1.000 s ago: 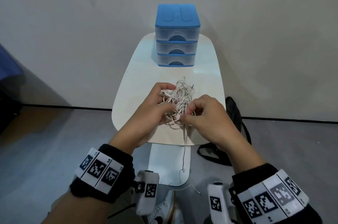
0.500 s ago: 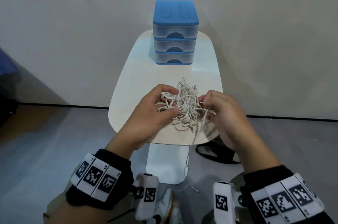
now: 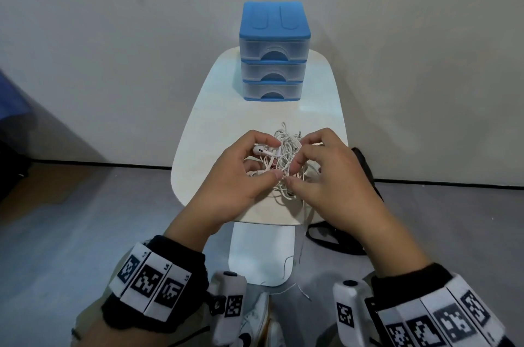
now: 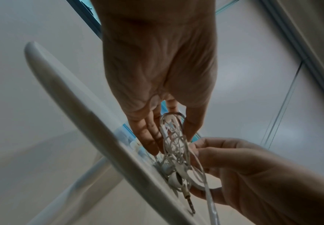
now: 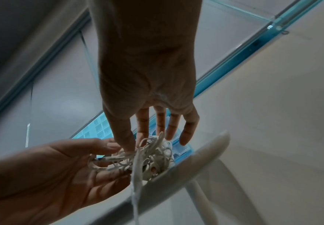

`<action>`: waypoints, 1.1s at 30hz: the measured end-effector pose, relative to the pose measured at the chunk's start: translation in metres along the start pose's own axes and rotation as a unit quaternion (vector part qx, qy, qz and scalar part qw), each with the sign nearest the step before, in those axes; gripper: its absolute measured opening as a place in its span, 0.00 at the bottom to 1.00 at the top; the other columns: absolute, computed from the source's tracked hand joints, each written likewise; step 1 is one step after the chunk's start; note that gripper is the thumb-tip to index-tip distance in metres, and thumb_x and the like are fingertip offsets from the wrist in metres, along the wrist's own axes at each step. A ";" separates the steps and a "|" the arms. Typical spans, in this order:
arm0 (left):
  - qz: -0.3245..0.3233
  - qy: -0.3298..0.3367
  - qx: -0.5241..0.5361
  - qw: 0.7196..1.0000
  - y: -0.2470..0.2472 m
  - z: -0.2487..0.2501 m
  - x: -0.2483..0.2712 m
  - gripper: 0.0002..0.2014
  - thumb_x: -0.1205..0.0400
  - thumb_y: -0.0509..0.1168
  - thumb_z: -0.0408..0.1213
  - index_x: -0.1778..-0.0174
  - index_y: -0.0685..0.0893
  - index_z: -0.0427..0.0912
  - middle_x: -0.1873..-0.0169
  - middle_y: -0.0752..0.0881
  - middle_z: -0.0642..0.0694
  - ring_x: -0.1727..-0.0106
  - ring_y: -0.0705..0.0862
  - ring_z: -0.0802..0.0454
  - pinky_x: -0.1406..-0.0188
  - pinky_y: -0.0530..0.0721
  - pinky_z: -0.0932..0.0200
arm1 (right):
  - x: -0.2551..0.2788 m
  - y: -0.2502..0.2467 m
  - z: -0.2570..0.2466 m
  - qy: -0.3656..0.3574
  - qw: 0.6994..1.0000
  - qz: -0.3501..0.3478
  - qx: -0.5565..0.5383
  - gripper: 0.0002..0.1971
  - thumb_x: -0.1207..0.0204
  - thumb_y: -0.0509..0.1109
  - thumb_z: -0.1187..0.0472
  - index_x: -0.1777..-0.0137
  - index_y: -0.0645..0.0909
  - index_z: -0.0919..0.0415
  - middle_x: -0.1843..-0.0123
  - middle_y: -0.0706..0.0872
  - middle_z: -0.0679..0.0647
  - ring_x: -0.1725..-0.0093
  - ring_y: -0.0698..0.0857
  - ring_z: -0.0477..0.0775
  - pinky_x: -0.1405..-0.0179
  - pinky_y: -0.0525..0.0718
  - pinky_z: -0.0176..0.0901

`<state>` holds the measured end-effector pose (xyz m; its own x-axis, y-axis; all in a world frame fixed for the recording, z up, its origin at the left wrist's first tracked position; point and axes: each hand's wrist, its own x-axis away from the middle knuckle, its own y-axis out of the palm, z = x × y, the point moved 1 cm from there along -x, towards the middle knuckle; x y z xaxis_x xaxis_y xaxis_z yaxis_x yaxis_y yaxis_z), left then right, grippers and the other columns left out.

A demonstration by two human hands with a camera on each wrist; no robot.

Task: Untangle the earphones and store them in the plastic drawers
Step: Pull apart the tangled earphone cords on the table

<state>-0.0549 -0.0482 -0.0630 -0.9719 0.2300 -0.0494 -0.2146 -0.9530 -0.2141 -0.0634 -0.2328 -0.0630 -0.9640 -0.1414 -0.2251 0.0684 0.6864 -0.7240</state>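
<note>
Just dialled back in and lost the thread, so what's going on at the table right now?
A person is working on a knotted bundle of white wired earphones over the near end of the small white table. The left hand pinches the bundle, and the right hand picks at its cords. One cord hangs off the table edge. The blue-topped clear plastic drawer unit at the far end has all three drawers closed.

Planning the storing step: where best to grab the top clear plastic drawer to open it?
Likely by the arched recess at the front centre of the top clear plastic drawer, coming from the front with fingertips hooked under the arch; the flat front shows no knob.
</note>
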 end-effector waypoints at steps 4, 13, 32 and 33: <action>0.008 0.011 -0.040 0.999 0.003 0.001 -0.002 0.12 0.22 0.78 0.38 0.45 0.89 0.54 0.51 0.89 0.44 0.54 0.86 0.45 0.43 0.88 0.40 | 0.000 -0.002 -0.001 -0.023 0.999 0.044 -0.008 0.05 0.24 0.78 0.62 0.61 0.87 0.54 0.37 0.79 0.45 0.35 0.79 0.47 0.45 0.72 0.36; 0.029 0.018 -0.044 0.998 0.000 0.005 -0.003 0.09 0.22 0.76 0.41 0.48 0.90 0.57 0.52 0.89 0.43 0.51 0.88 0.38 0.44 0.89 0.37 | 0.003 -0.017 0.000 -0.004 0.982 0.074 -0.175 0.09 0.26 0.78 0.66 0.63 0.87 0.52 0.53 0.83 0.45 0.49 0.85 0.47 0.53 0.85 0.50; 0.105 0.053 -0.090 0.989 -0.016 0.002 -0.002 0.09 0.17 0.75 0.37 0.44 0.94 0.55 0.54 0.90 0.56 0.60 0.86 0.60 0.54 0.85 0.64 | 0.005 -0.017 0.011 0.012 0.994 -0.013 -0.103 0.09 0.29 0.81 0.65 0.65 0.86 0.52 0.60 0.87 0.47 0.58 0.86 0.49 0.57 0.85 0.47; 0.107 0.059 -0.089 0.989 -0.016 0.002 -0.002 0.10 0.17 0.75 0.36 0.43 0.94 0.53 0.55 0.90 0.56 0.60 0.85 0.61 0.55 0.84 0.67 | 0.004 -0.017 0.008 0.012 0.994 -0.010 -0.108 0.08 0.28 0.80 0.65 0.62 0.86 0.51 0.58 0.87 0.46 0.58 0.86 0.48 0.58 0.84 0.43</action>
<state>-0.0502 -0.0341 -0.0577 -0.9730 0.0587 -0.2232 0.0248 -0.9349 -0.3540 -0.0666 -0.2513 -0.0567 -0.9705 -0.1413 -0.1954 -0.0047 0.8214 -0.5703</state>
